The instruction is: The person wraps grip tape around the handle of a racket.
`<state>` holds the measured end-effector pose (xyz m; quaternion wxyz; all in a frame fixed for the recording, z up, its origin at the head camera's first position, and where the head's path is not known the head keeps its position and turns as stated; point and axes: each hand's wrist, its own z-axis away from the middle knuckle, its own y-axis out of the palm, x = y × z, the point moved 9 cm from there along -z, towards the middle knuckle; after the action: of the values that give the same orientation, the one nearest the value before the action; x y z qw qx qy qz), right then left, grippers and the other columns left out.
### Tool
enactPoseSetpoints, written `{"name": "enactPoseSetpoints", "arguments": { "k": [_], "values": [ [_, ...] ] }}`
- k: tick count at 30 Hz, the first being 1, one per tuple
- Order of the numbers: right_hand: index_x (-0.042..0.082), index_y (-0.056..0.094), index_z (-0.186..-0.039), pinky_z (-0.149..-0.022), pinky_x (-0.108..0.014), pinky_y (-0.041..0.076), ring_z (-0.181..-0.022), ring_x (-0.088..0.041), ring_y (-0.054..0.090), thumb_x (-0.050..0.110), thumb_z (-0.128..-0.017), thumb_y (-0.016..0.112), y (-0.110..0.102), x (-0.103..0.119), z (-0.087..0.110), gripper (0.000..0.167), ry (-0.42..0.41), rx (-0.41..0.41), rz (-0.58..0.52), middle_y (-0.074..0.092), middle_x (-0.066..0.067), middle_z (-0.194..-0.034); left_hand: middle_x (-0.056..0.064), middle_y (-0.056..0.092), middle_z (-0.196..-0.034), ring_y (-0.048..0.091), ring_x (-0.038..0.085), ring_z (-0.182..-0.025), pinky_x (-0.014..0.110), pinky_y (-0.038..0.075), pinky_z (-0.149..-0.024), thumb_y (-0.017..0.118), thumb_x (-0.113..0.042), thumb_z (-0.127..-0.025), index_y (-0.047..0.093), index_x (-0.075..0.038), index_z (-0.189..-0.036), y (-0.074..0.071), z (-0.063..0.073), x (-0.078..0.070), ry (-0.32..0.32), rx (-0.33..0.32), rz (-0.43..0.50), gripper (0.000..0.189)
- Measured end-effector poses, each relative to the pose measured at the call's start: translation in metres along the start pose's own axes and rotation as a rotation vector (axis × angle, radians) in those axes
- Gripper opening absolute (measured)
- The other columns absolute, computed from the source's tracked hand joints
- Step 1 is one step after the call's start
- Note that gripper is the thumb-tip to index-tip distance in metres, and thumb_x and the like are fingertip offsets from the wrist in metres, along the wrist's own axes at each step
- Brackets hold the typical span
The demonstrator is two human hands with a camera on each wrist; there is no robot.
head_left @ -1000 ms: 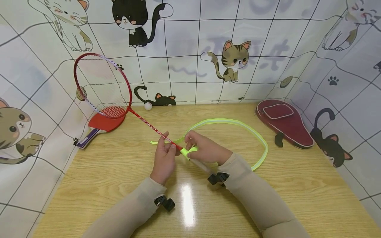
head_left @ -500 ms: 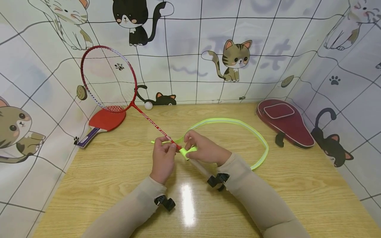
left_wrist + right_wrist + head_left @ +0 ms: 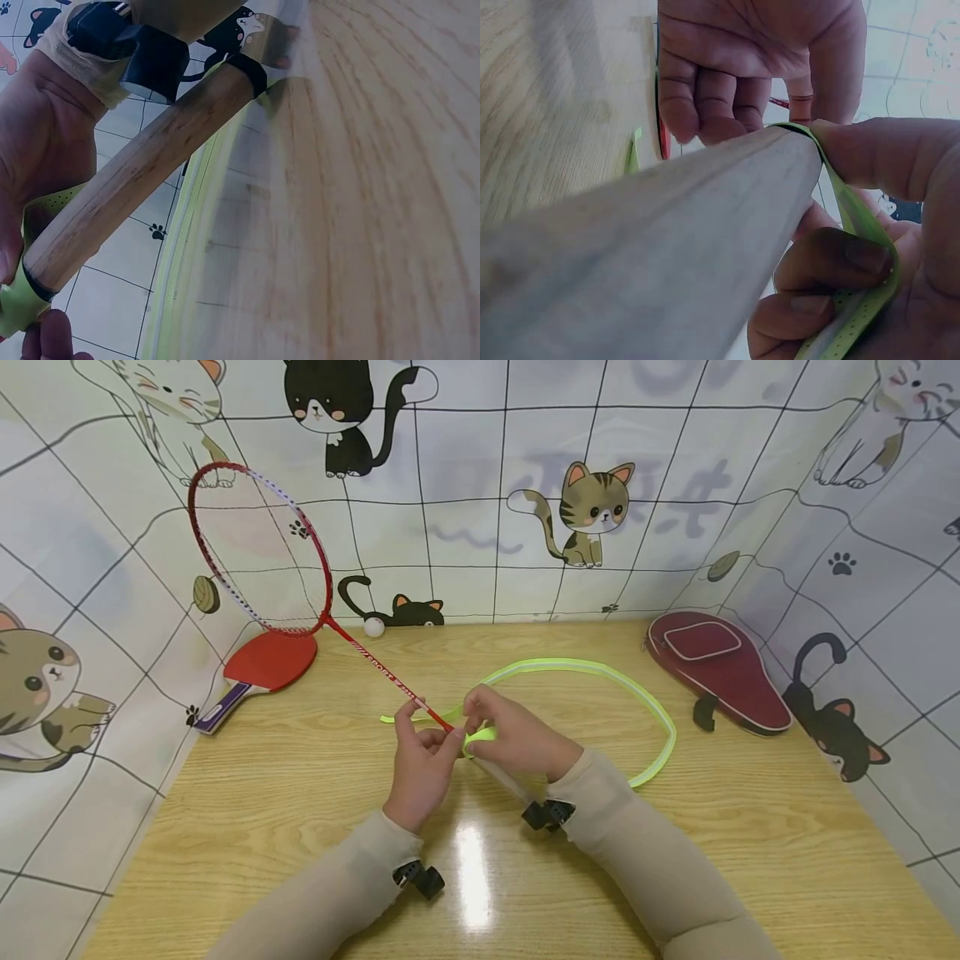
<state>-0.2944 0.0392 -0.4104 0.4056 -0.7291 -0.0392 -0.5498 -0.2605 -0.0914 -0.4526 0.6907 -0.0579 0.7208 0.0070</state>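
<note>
A red badminton racket (image 3: 367, 657) slants across the head view, head raised at the left. My left hand (image 3: 420, 777) holds its shaft just above the handle, thumb and fingertips close to the wrapped end. The bare wooden handle (image 3: 150, 161) points back toward me, a black band (image 3: 250, 73) round its butt. Yellow-green perforated grip tape (image 3: 859, 217) wraps the handle's upper end. My right hand (image 3: 525, 735) pinches this tape, its thumb at the wrap and its fingers curled over the strip. The tape's long tail (image 3: 577, 666) loops across the table to the right.
A red table tennis bat (image 3: 272, 662) lies at the left, below the racket head. A white ball (image 3: 373, 627) sits against the back wall. At the right lies a dark red bat case (image 3: 712, 664) with a black strap (image 3: 703, 713). Cat-printed walls enclose the wooden table (image 3: 300, 810).
The racket head has risen and turned about the shaft, swinging right and then back left. My left hand has shifted slightly right, its thumb closer to the tape. My right hand has barely moved.
</note>
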Motion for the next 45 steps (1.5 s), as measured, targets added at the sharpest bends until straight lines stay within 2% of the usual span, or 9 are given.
{"name": "enactPoseSetpoints", "arguments": {
  "k": [3, 7, 13, 17, 22, 29, 35, 45],
  "values": [
    [0.007, 0.050, -0.124, -0.097, -0.046, 0.050, -0.108, -0.023, 0.064, 0.005, -0.094, 0.075, 0.002, 0.004, 0.001, 0.039, -0.012, -0.001, 0.069, 0.067, -0.004, -0.110, 0.014, 0.070, -0.089, 0.070, 0.043, -0.085, 0.029, 0.050, -0.070, 0.068, -0.016, -0.103, 0.022, -0.015, -0.149, -0.002, 0.000, 0.001, -0.010, -0.026, 0.002, 0.065],
    [0.011, 0.050, -0.125, -0.098, -0.047, 0.052, -0.108, -0.022, 0.066, 0.009, -0.094, 0.078, 0.002, 0.004, 0.001, 0.042, 0.024, -0.009, 0.118, 0.071, -0.002, -0.111, 0.013, 0.071, -0.087, 0.072, 0.037, -0.082, 0.030, 0.050, -0.070, 0.068, -0.013, -0.102, 0.024, -0.015, -0.142, -0.005, -0.002, 0.002, -0.015, -0.053, 0.008, 0.060],
    [0.014, 0.051, -0.126, -0.092, -0.045, 0.053, -0.101, -0.022, 0.066, 0.014, -0.094, 0.080, -0.001, 0.002, 0.002, 0.043, 0.067, -0.011, 0.148, 0.070, -0.004, -0.109, 0.015, 0.072, -0.087, 0.073, 0.040, -0.083, 0.031, 0.050, -0.071, 0.068, -0.010, -0.101, 0.023, -0.015, -0.140, -0.003, -0.002, 0.000, -0.010, -0.055, 0.031, 0.059],
    [0.011, 0.053, -0.125, -0.084, -0.040, 0.053, -0.089, -0.021, 0.062, 0.008, -0.094, 0.072, -0.003, 0.001, 0.003, 0.037, 0.063, -0.007, 0.150, 0.066, -0.007, -0.104, 0.014, 0.072, -0.086, 0.075, 0.032, -0.080, 0.029, 0.053, -0.073, 0.068, -0.010, -0.100, 0.023, -0.012, -0.140, -0.003, -0.002, 0.001, -0.012, -0.068, 0.045, 0.061],
    [0.005, 0.052, -0.129, -0.081, -0.038, 0.052, -0.081, -0.020, 0.061, 0.001, -0.092, 0.064, -0.003, 0.003, 0.003, 0.038, 0.027, 0.014, 0.111, 0.068, -0.009, -0.100, 0.011, 0.071, -0.085, 0.073, 0.020, -0.077, 0.027, 0.054, -0.075, 0.067, -0.010, -0.100, 0.021, -0.009, -0.141, -0.004, -0.002, 0.005, -0.024, -0.076, 0.046, 0.062],
    [0.010, 0.052, -0.128, -0.089, -0.040, 0.052, -0.094, -0.020, 0.064, -0.002, -0.096, 0.060, -0.004, 0.005, 0.003, 0.035, 0.024, 0.011, 0.092, 0.070, -0.007, -0.104, 0.014, 0.072, -0.089, 0.074, 0.018, -0.079, 0.028, 0.056, -0.079, 0.066, -0.008, -0.100, 0.021, -0.007, -0.142, -0.003, -0.003, 0.007, -0.033, -0.077, 0.065, 0.062],
    [0.014, 0.053, -0.126, -0.089, -0.041, 0.052, -0.095, -0.021, 0.065, -0.002, -0.097, 0.058, -0.005, 0.000, 0.002, 0.034, 0.041, 0.005, 0.081, 0.070, -0.006, -0.105, 0.015, 0.072, -0.090, 0.073, 0.016, -0.078, 0.027, 0.056, -0.080, 0.065, -0.004, -0.100, 0.021, -0.008, -0.140, -0.002, -0.004, 0.008, -0.029, -0.070, 0.078, 0.060],
    [0.014, 0.054, -0.124, -0.093, -0.043, 0.052, -0.096, -0.020, 0.065, 0.001, -0.095, 0.066, -0.010, -0.005, 0.000, 0.034, 0.048, -0.018, 0.079, 0.070, -0.003, -0.102, 0.011, 0.070, -0.090, 0.072, 0.015, -0.079, 0.027, 0.057, -0.082, 0.064, -0.003, -0.100, 0.020, -0.010, -0.140, 0.000, -0.007, 0.009, -0.016, -0.048, 0.129, 0.061]
  ]
}}
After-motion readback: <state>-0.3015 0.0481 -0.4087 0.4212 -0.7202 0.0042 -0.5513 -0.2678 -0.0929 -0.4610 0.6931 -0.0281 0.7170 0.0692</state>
